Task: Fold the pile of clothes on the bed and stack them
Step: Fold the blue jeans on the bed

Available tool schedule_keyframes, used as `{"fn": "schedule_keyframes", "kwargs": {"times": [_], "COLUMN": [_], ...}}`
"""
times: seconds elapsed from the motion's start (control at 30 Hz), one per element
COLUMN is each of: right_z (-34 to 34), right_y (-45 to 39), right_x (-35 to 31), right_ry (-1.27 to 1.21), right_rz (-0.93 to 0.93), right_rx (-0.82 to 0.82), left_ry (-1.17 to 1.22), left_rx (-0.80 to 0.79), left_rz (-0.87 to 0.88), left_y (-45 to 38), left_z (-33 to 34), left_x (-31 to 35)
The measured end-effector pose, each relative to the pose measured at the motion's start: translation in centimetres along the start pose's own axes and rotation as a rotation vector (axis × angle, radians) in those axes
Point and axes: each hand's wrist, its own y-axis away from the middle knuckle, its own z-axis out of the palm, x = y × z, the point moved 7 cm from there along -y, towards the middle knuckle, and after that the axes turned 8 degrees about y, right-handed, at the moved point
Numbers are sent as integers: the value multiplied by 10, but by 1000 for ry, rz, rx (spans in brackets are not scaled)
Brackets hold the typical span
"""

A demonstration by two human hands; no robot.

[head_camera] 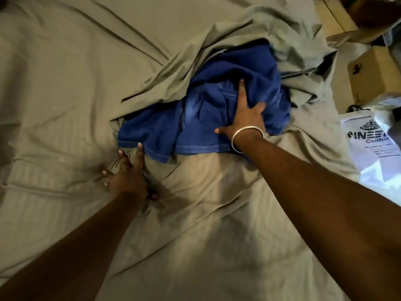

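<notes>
Hands (243, 118) press denim (201, 118); sheet (65, 83) bunched.

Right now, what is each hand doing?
Left hand: open, fingers spread, pressing on the bedsheet.
Right hand: open, resting flat on the blue clothes, no grip.

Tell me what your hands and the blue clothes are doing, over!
Right hand flat on blue denim garment, unfolded. Left hand spread on the bedsheet. Olive cloth bunched behind.

left hand (128, 179): fingers spread, pressing down | right hand (245, 118): fingers spread, palm down
</notes>
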Motion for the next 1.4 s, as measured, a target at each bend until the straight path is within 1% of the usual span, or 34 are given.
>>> {"fn": "schedule_keyframes", "kwargs": {"times": [0.03,0.07,0.13,0.2,0.27,0.3,0.33,0.37,0.43,0.47,0.5,0.53,0.6,0.63,0.67,0.7,0.73,0.77,0.8,0.83,0.9,0.93,0.97,1.0,1.03,1.07,1.1,1.13,1.17,1.2,1.23,1.3,1.33,1.4], "right_z": [2,0,-11,-18,-13,-9,4,21,62,69,62,42,-7,-27,-33,-32,-23,-10,2,9,15,22,25,26,20,6,-15,-43,-64,-74,-74,-46,-28,-2], "right_y": [-2,1,18,55,114,147,179,203,245,257,261,254,238,226,207,182,160,145,139,139,152,158,165,170,168,155,131,105,79,57,37,3,-9,-25], "right_x": [-3,-4,-1,17,39,51,61,68,79,82,80,76,67,60,56,54,53,52,48,42,24,18,9,1,-7,-14,-17,-20,-34,-56,-85,-126,-137,-141], "right_ry": [20,46,-6,-172,-265,-262,-231,-185,-102,-82,-101,-128,-166,-115,-17,69,131,152,122,97,29,-32,-125,-221,-278,-260,-193,-127,-79,-17,102,441,600,797], "right_rz": [-74,-128,-166,-150,-126,-95,-58,-21,26,0,-29,-51,-91,-95,-64,-17,19,30,15,-16,-83,-96,-118,-129,-129,-115,-85,-62,-119,-246,-410,-710,-803,-869], "right_rx": [-48,-53,71,210,294,292,227,74,-331,-436,-434,-272,161,306,297,155,-35,-197,-304,-338,-279,-317,-409,-555,-641,-596,-402,-104,140,255,231,88,38,-74], "left_ry": [-1,-12,-17,-18,-9,-16,-32,-37,-25,-16,-17,-12,-11,-5,-1,-3,-3,-2,4,8,17,26,38,50,59,64,60,51,58,59,58,51,54,65], "left_rx": [-2,5,16,16,21,21,20,21,9,7,-1,-3,-19,-23,-27,-29,-28,-30,-38,-45,-52,-38,-20,-6,1,9,16,17,18,15,17,16,13,13], "left_rz": [4,5,6,23,23,19,17,23,24,22,12,7,-7,-12,-16,-16,-17,-17,-22,-25,-32,-35,-33,-31,-30,-28,-22,-12,-17,-26,-35,-32,-27,-24], "left_y": [0,0,0,-1,-1,0,1,0,1,1,2,1,1,1,1,2,2,2,4,4,4,4,4,4,3,2,3,3,3,2,2,3,4,3], "left_z": [1,0,-1,0,-1,-1,-1,-2,-2,-2,-2,-2,-1,-1,-1,-1,-1,-1,0,0,1,0,0,0,0,1,1,1,2,2,2,3,2,1], "left_x": [0,0,-1,2,3,4,4,6,6,7,5,7,7,6,6,6,5,5,4,5,7,8,9,9,8,7,8,11,10,10,9,9,8,6]}}
